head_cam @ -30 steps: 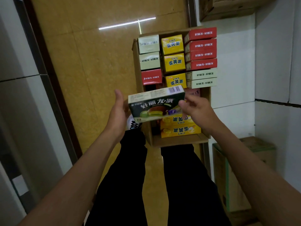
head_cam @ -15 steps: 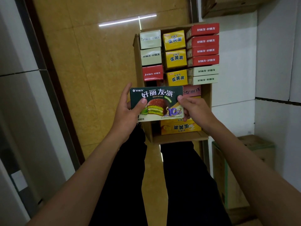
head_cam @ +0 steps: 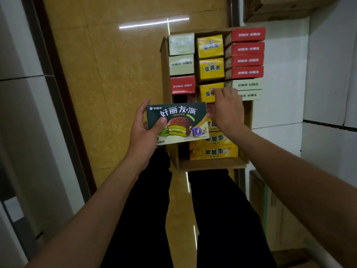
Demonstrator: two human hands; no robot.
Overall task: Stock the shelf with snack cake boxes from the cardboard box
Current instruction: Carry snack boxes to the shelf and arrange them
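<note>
The green box (head_cam: 176, 122) is sitting in the left hand (head_cam: 144, 132), held over the near left corner of the carton (head_cam: 210, 164), printed face up. The left fingers are wrapping its short left end, with the thumb (head_cam: 160, 121) lying across the face. White writing reads "好丽友·派" beside a picture of a chocolate-coated cake with green filling, and a purple "10" is showing at the lower right.

The right hand (head_cam: 227, 111) is reaching into the carton just beside the green box, holding nothing, its fingers loosely curled downward with the tips on or just above a yellow box (head_cam: 207, 92); whether they are touching it cannot be told.

The carton is standing open on the tan floor (head_cam: 108, 78), packed with snack boxes. On end, 5 red boxes are showing: 4 (head_cam: 246, 55) stacked along the right side and 1 (head_cam: 182, 85) on the left, each lettered "好丽友·好丽友". 4 pale green boxes are showing, 2 (head_cam: 181, 54) at the far left and 2 (head_cam: 249, 89) at the right under the red ones. 3 yellow boxes are standing in the middle column, reading "蛋黄派". Nearer, 3 more yellow boxes (head_cam: 213, 151) are lying flat. A reddish box is partly hidden behind the right hand.

Black trousers (head_cam: 228, 219) are filling the lower middle, and a second carton (head_cam: 258, 194) is standing at the right by the white wall.
</note>
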